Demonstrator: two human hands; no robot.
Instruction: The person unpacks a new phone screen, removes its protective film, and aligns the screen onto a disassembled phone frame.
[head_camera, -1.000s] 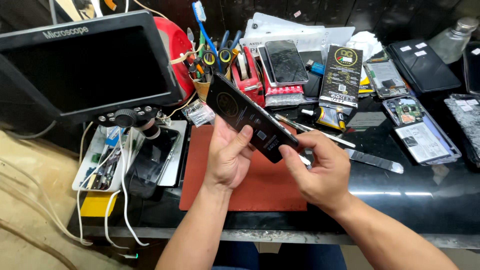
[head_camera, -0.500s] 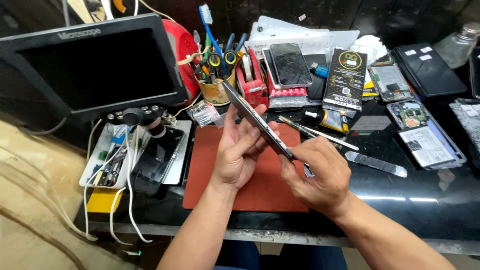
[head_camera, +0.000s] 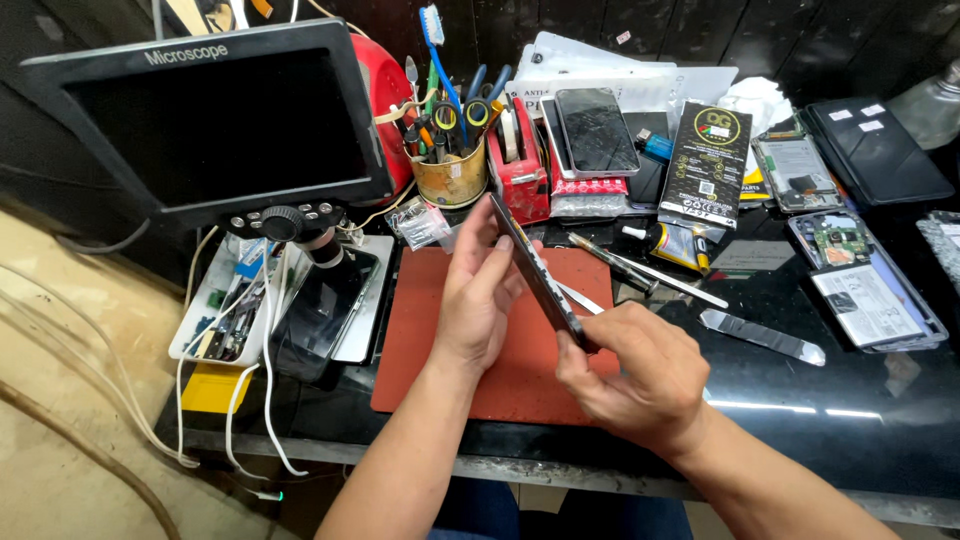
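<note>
Turned since 1 second ago, the phone (head_camera: 535, 268) now stands edge-on above the red mat (head_camera: 520, 365), left hand (head_camera: 478, 300) supporting its back with fingers together while right hand (head_camera: 640, 385) fingers pinch its lower end.

Both hands, left hand (head_camera: 478, 300) and right hand (head_camera: 635, 375), grip a dark phone (head_camera: 537, 272) (edge-on) above the red mat (head_camera: 520, 370).

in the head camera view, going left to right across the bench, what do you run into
White parts tray → microscope monitor → left hand → phone held edge-on → right hand → flat metal pry tool → opened phone with exposed board.
</note>
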